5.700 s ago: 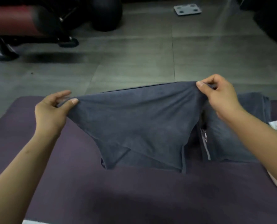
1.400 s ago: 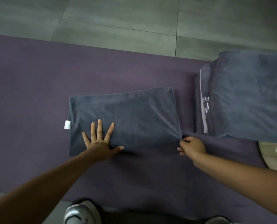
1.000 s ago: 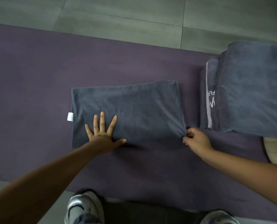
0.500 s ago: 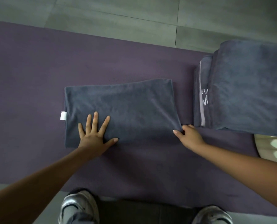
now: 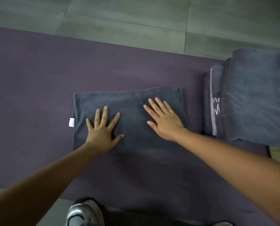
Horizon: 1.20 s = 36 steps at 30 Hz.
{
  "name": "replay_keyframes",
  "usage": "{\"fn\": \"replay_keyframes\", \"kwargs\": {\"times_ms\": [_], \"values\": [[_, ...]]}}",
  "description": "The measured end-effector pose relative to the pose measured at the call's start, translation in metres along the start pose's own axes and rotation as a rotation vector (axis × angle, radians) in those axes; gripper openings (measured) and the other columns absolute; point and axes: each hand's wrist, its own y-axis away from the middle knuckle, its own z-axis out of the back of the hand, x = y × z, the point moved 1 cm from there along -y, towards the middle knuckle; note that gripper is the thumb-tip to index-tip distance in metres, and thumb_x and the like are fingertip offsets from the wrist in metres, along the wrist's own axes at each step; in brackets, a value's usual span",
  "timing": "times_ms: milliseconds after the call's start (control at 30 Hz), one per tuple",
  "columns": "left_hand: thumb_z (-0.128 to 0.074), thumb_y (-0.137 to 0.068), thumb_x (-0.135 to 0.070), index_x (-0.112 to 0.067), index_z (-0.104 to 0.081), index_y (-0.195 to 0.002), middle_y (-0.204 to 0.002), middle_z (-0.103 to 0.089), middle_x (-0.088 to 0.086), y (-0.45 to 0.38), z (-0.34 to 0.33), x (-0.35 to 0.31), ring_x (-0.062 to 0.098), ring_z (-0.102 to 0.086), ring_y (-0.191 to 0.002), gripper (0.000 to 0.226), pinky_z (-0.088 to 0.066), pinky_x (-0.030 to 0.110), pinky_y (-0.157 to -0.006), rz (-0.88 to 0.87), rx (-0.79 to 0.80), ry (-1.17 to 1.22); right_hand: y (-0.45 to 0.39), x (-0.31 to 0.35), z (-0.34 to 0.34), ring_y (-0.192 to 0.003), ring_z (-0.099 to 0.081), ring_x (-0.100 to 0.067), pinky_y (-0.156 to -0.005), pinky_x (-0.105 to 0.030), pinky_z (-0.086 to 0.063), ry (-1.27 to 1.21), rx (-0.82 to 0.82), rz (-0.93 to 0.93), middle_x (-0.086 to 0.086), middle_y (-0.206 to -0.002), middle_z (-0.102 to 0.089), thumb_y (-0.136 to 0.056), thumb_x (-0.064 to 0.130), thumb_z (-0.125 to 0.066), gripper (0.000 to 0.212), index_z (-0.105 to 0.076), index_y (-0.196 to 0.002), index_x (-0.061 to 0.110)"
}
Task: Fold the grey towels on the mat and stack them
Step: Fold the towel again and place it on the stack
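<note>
A folded grey towel (image 5: 129, 118) is lying flat on the purple mat (image 5: 38, 82), roughly midway along it and closer to the mat's far edge than to its near one. The left hand (image 5: 103, 129) is pressing down on the towel's left half, fingers straight and spread wide, holding nothing. The right hand (image 5: 164, 119) is lying flat on the right half, fingers straight and close together, angled toward the far left, gripping nothing either. A small white tag (image 5: 71, 122) is sticking out from the towel's left edge; any print on it is too small to read. At the mat's right end, a stack of grey towels (image 5: 253, 98) is sitting just beside the folded one, apart from it. Pale embroidered letters (image 5: 217, 106) are showing along a light stripe, sideways and partly hidden, so only fragments resembling "W" and "A" are legible. A sneaker (image 5: 83, 212) is showing at the mat's near edge.
</note>
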Motion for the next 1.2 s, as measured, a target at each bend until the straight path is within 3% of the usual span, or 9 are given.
{"fn": "replay_keyframes", "kwargs": {"times_ms": [133, 333, 433, 500, 633, 800, 1000, 1100, 1200], "values": [[-0.037, -0.063, -0.090, -0.047, 0.027, -0.140, -0.152, 0.036, 0.006, -0.032, 0.017, 0.009, 0.038, 0.027, -0.140, 0.109, 0.001, 0.068, -0.109, 0.025, 0.190, -0.106, -0.036, -0.029, -0.001, -0.144, 0.018, -0.020, -0.117, -0.038, 0.013, 0.042, 0.082, -0.177, -0.005, -0.157, 0.017, -0.094, 0.059, -0.014, 0.069, 0.013, -0.148, 0.024], [-0.053, -0.059, -0.086, -0.041, 0.029, -0.141, -0.150, 0.039, 0.007, -0.032, 0.030, 0.053, 0.026, 0.032, -0.140, 0.124, 0.003, 0.062, -0.112, 0.305, 0.301, 0.120, -0.035, -0.036, -0.008, -0.143, 0.021, -0.024, -0.118, -0.040, 0.010, -0.186, 0.130, -0.520, -0.011, -0.154, 0.025, -0.090, 0.067, -0.014, 0.077, 0.019, -0.146, 0.025], [-0.059, -0.072, -0.072, -0.036, 0.010, -0.150, -0.156, 0.025, 0.012, -0.021, 0.026, 0.049, 0.027, 0.021, -0.144, 0.110, -0.002, 0.056, -0.115, 0.333, 0.111, 0.259, -0.036, -0.025, 0.000, -0.144, 0.019, -0.027, -0.117, -0.041, 0.010, -0.158, 0.121, -0.588, -0.015, -0.154, 0.022, -0.094, 0.057, -0.020, 0.078, 0.017, -0.147, 0.014], [-0.063, -0.079, -0.057, -0.031, -0.015, -0.151, -0.158, 0.001, 0.015, -0.008, 0.021, 0.045, 0.033, -0.001, -0.145, 0.090, -0.013, 0.054, -0.115, 0.409, -0.100, 0.379, -0.032, -0.008, 0.004, -0.145, 0.014, -0.027, -0.118, -0.039, 0.009, -0.154, -0.046, -0.470, -0.014, -0.156, 0.015, -0.097, 0.043, -0.031, 0.074, 0.009, -0.148, 0.008], [-0.072, -0.078, -0.040, -0.019, -0.028, -0.144, -0.140, -0.031, 0.020, 0.012, 0.019, 0.052, 0.041, -0.030, -0.128, 0.083, -0.030, 0.053, -0.104, 0.602, -0.210, 0.549, -0.011, 0.055, -0.001, -0.146, -0.005, -0.021, -0.115, -0.017, 0.003, -0.627, -0.235, -0.131, -0.010, -0.157, -0.009, -0.095, 0.021, -0.045, 0.062, -0.016, -0.148, 0.006], [-0.079, -0.075, -0.025, -0.006, -0.040, -0.129, -0.132, -0.049, 0.018, 0.009, 0.027, 0.070, 0.038, -0.051, -0.116, 0.069, -0.041, 0.042, -0.094, 0.785, -0.144, 0.851, 0.000, 0.115, -0.003, -0.137, -0.033, -0.012, -0.112, -0.019, -0.025, -1.263, -0.184, -0.246, -0.001, -0.151, -0.032, -0.096, 0.012, -0.048, 0.054, -0.028, -0.146, 0.016], [-0.072, -0.081, -0.025, -0.001, -0.053, -0.122, -0.115, -0.061, 0.013, 0.007, 0.043, 0.067, 0.032, -0.059, -0.098, 0.050, -0.051, 0.041, -0.084, 0.840, -0.001, 1.230, -0.015, 0.120, 0.001, -0.135, -0.034, -0.010, -0.103, -0.015, -0.027, -1.571, -0.035, -0.423, -0.001, -0.151, -0.030, -0.099, 0.013, -0.042, 0.053, -0.022, -0.147, 0.015], [-0.070, -0.082, -0.020, -0.006, -0.052, -0.120, -0.115, -0.064, 0.012, 0.011, 0.072, 0.058, 0.027, -0.063, -0.094, 0.044, -0.053, 0.037, -0.076, 0.695, 0.116, 1.445, -0.020, 0.115, 0.007, -0.136, -0.034, -0.013, -0.114, -0.029, -0.025, -1.637, 0.028, -0.461, -0.002, -0.150, -0.032, -0.100, 0.022, -0.039, 0.050, -0.023, -0.147, 0.018], [-0.070, -0.079, -0.016, -0.013, -0.053, -0.120, -0.114, -0.066, 0.008, 0.011, 0.104, 0.035, 0.026, -0.064, -0.101, 0.045, -0.053, 0.040, -0.086, 0.451, 0.175, 1.510, -0.019, 0.095, 0.022, -0.119, -0.053, -0.018, -0.103, -0.035, -0.042, -1.597, -0.007, -0.518, -0.004, -0.141, -0.045, -0.099, 0.030, -0.041, 0.044, -0.036, -0.141, 0.019]]}}
